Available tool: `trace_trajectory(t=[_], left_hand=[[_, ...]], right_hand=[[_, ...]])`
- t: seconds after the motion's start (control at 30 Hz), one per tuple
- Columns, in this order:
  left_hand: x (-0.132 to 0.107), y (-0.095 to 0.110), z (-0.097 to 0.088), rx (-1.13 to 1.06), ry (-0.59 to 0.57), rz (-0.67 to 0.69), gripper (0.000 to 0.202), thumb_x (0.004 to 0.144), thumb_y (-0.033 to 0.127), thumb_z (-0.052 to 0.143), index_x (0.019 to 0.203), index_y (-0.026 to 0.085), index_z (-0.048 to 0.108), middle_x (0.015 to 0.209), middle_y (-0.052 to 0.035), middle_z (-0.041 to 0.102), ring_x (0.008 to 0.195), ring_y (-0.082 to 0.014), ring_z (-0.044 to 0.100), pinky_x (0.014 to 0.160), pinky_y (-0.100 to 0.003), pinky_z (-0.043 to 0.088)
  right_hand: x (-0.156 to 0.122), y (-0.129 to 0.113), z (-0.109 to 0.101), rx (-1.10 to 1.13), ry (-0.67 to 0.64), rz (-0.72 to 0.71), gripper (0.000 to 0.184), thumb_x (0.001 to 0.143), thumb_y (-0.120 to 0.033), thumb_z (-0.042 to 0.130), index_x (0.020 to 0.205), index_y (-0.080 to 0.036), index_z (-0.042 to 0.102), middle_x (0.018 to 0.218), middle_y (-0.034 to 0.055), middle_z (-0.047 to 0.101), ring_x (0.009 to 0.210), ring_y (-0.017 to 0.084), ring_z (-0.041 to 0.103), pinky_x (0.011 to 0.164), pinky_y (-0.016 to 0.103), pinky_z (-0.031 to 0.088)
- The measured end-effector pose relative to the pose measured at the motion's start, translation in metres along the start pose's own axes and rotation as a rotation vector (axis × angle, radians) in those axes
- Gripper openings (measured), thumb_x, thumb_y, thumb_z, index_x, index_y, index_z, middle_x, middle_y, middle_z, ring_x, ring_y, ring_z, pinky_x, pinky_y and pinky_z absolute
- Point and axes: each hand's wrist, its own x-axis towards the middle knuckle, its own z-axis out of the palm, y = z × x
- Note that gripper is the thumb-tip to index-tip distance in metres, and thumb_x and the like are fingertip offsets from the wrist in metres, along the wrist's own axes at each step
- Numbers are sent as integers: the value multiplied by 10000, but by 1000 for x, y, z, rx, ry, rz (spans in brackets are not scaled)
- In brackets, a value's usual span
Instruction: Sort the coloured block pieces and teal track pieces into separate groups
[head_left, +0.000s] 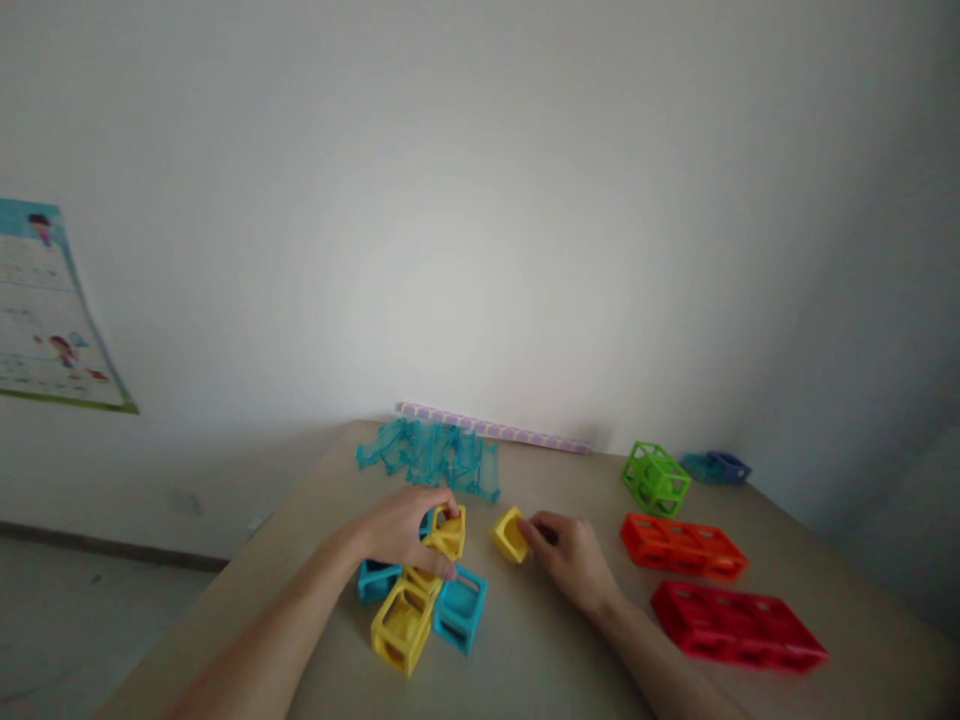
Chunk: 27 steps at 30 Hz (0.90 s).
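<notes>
Hollow yellow plastic cube (pixel 508 537), pinching right fingers (pixel 534 538)

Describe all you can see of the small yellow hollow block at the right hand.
The small yellow hollow block looks plastic and squarish, with a rimmed opening. It sits tilted, held at its right side by the right hand, apart from the yellow-and-blue block assembly. Whether it touches the beige tabletop is unclear.
</notes>
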Motion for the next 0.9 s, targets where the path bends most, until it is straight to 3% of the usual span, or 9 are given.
trace_trajectory(t=[0.13,0.3,0.43,0.5,0.6,0.7,0.9], left_hand=[[0,0,0,-16,-8,-12,619,556,540,769,1066,242,583,1010,-10,628,906,-210,556,809,-296,416],[0,3,-2,-54,-2,19,527,635,512,732,1058,228,600,1029,-14,646,928,-213,576,824,-296,427],[2,0,-1,-137,20,108,395,801,359,613,1171,228,574,1145,-26,646,1037,-204,582,914,-296,415],[3,-3,0,-147,25,134,435,818,303,594,1245,233,547,1244,-33,617,1122,-208,558,976,-305,386],[4,-6,2,-139,11,141,399,827,283,585,1223,231,590,1234,-30,636,1130,-208,565,986,-303,383],[5,-7,2,-140,6,146,373,830,293,584,1197,234,617,1189,-22,662,1087,-202,587,955,-291,405],[5,-7,4,-132,-5,100,391,829,336,592,1213,269,612,1223,-4,651,1112,-202,583,978,-312,398]], right_hand=[[-3,-12,4,-124,59,-106,269,885,-405,543,789,-200,687,695,9,656,615,141,571,574,234,368],[-7,-24,13,-167,-89,-298,135,883,-278,565,940,-205,663,836,40,678,725,163,614,662,250,427],[-8,-27,13,-124,-132,-351,161,879,-189,524,1013,-205,612,938,55,649,834,180,608,728,275,469],[-9,-29,10,-116,-94,-364,222,869,-164,510,1072,-203,590,972,70,629,884,198,594,773,310,481],[-12,-34,8,-92,-5,-405,294,872,-144,479,1146,-211,560,1035,89,595,967,215,563,838,352,478],[-14,-35,10,-90,6,-451,282,875,-158,497,1139,-227,566,1120,100,560,1004,222,543,860,370,480],[-8,-31,13,-81,-45,-433,108,910,-161,472,909,-189,576,1295,115,490,1205,240,461,967,398,440]])
